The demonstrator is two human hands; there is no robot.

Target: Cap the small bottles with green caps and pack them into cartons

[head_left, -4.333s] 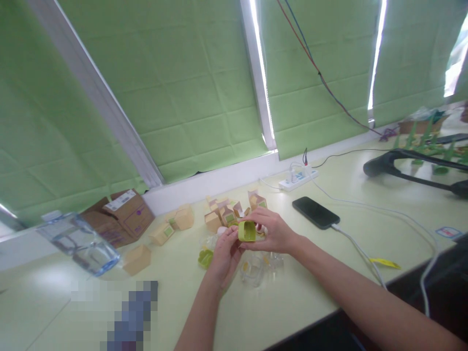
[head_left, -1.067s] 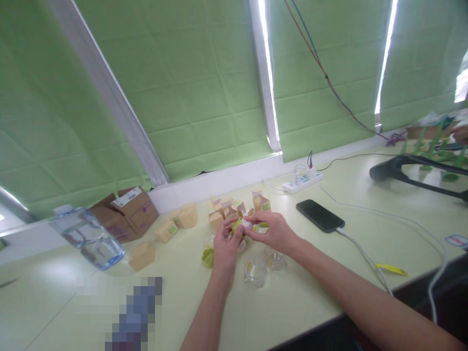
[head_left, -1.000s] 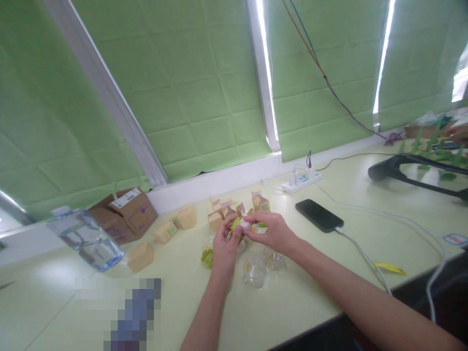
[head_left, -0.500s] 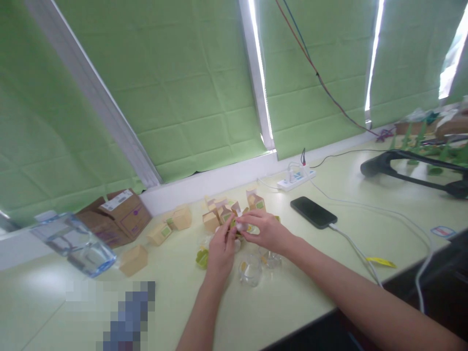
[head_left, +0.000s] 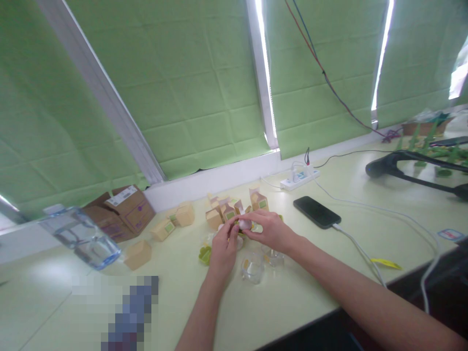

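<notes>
In front of me, my right hand pinches a small pinkish-white round piece between thumb and fingers. My left hand is closed, its fingertips meeting the left side of the same piece; what else they might hold is hidden. Beneath and around the hands lie a green flower-shaped piece, a clear plastic cup and another clear container. Just behind the fingers stand several small open cardboard boxes, one of them with a green label.
Several closed small boxes and a brown carton lie left, near a large water bottle. On the right are a phone on a white cable, a power strip, a yellow strip and a black frame.
The view has shifted slightly, so the scene sits a little further right. Both hands stay together at the pinkish-white piece, with only small finger movement.
</notes>
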